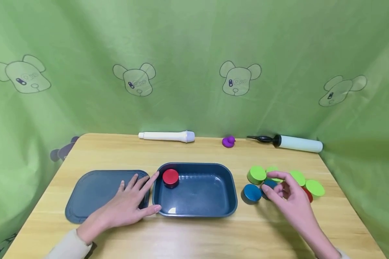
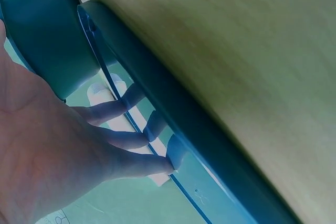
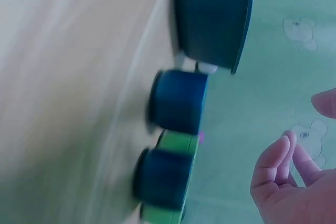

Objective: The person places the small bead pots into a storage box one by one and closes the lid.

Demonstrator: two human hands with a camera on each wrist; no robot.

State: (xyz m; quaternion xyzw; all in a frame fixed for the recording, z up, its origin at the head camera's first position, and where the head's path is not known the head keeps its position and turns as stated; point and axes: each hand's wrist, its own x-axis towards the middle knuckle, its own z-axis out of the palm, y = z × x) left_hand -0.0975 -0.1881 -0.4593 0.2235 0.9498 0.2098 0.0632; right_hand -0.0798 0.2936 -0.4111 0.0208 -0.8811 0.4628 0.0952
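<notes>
Standing inside the box (image 1: pixel 197 196), at left rear, is one red cylinder (image 1: pixel 170 177). Your left hand (image 1: pixel 128 203) spreads over the lid (image 1: pixel 98 192), gripping nothing. Your right hand (image 1: pixel 288 196), loosely bent, also grasps nothing; near two blue cylinders (image 1: pixel 251 194), it partly hides green cylinders (image 1: pixel 256 175) and a second red cylinder (image 1: pixel 308 194).

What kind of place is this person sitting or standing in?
Probably an indoor, curtained-off table workspace, though the wider room is out of view. A green curtain with printed animal heads hangs behind and on both sides of a wooden table, with a purple duck near its far edge.
</notes>
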